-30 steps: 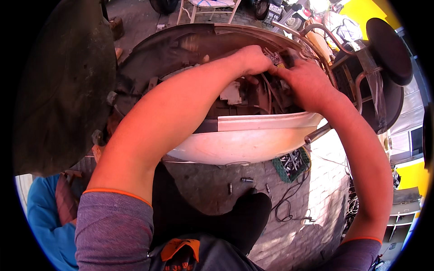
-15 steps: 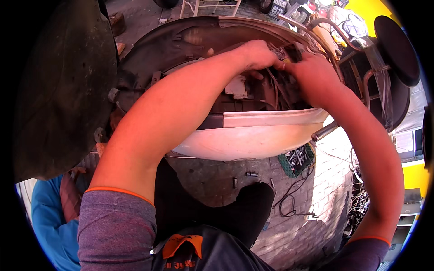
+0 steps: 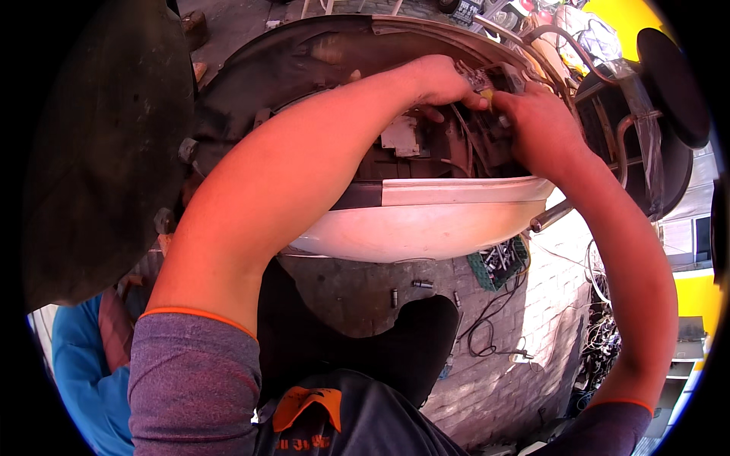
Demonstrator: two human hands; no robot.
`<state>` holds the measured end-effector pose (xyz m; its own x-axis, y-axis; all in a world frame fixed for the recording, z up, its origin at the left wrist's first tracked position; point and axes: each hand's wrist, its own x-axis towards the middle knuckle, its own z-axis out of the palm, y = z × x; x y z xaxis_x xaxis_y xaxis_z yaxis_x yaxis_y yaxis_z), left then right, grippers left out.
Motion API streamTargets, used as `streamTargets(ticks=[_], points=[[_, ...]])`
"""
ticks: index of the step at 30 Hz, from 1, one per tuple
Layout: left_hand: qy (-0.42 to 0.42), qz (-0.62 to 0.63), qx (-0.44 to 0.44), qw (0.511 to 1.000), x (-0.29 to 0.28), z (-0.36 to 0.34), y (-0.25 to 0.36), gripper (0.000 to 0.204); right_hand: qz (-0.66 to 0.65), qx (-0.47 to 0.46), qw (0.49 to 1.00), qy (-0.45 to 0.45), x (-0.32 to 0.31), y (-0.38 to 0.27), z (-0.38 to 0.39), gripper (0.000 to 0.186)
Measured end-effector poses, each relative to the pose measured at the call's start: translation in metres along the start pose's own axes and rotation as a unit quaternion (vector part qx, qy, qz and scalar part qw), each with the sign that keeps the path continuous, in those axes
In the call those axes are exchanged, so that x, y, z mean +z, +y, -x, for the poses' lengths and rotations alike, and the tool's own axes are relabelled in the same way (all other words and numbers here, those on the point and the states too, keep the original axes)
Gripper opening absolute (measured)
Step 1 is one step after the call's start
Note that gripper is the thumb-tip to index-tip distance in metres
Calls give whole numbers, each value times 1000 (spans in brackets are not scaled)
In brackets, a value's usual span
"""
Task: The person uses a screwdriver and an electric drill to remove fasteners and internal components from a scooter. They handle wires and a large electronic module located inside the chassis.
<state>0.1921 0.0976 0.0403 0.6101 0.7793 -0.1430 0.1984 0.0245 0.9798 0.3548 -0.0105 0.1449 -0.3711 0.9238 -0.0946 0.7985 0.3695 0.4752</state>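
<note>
— Connector (image 3: 477, 78), small and grey, with a bit of yellow showing at its near end: that is what both hands meet on. It sits at the top of the open cavity, well above the white body panel (image 3: 441, 220) and just under the dark curved rim (image 3: 319, 38).

— How does each hand stand on it?

— The left hand (image 3: 433, 80) has thumb and fingers pinched together on the connector's left side. The right hand (image 3: 544, 125) is curled tight against its right end, fingers closed; whether they grip the connector itself or a wire behind it, I cannot tell.

— How would you expect it to handle?

— Light, I'd judge, and hard plastic, so stiff in the body but brittle at any latch tab. The wires (image 3: 465, 140) running down from it toward the white body panel look thin and limp, and they would give or tear before the shell does. Best hold is on the shell's flat sides, never on the wires.

— Anything crowding it?

— A pale square module (image 3: 401, 135) sits below and left of the connector, between it and the white body panel. A bent metal tube (image 3: 608, 72) arches to the right, near the right hand. Below the white body panel, on the ground, lie a few small bolts (image 3: 422, 284) and a green crate of parts (image 3: 498, 260).

— Slippery?

— Probably a little grimy; a firm pinch should do.
</note>
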Motion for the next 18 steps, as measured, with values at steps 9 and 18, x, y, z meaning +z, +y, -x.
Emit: streamTargets(ticks=[9, 18], points=[[-16, 35, -5, 999, -12, 0, -9, 78, -211, -30, 977, 22, 1, 16, 23, 30], [85, -83, 46, 992, -13, 9, 15, 86, -331, -55, 942, -1, -10, 35, 29, 16]])
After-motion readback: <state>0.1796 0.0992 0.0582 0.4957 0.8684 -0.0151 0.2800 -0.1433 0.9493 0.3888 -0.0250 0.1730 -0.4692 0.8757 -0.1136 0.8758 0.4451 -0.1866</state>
